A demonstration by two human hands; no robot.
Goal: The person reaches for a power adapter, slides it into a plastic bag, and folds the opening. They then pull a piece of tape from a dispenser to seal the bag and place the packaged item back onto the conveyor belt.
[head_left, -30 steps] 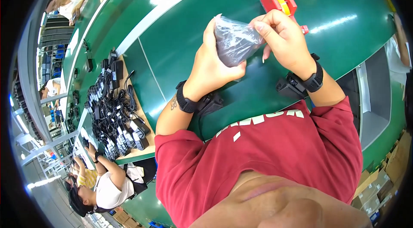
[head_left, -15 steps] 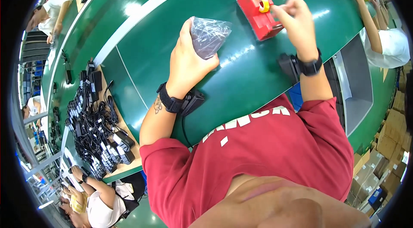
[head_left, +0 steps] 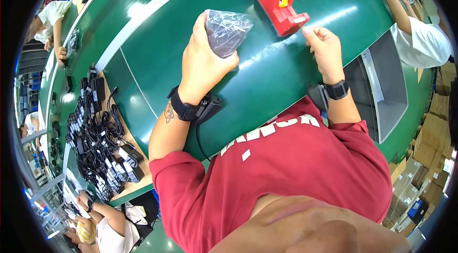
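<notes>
We see the left hand (head_left: pixel 202 64) raised over the green table (head_left: pixel 157 57), with the wrist bent and the fingers closed around a dark item in a clear plastic bag (head_left: pixel 225 31). The bag stands out of the top of the fist, above the table surface. The right hand (head_left: pixel 324 50) is stretched forward, its fingers pinched together just beside the front end of the red tape dispenser (head_left: pixel 279 2); we cannot tell if something thin is between them. The dispenser stands on the table, near the bag but apart from it. Between both hands the table is bare. At the left edge lies a pile of black adapters with cables (head_left: pixel 98 143), well apart.
</notes>
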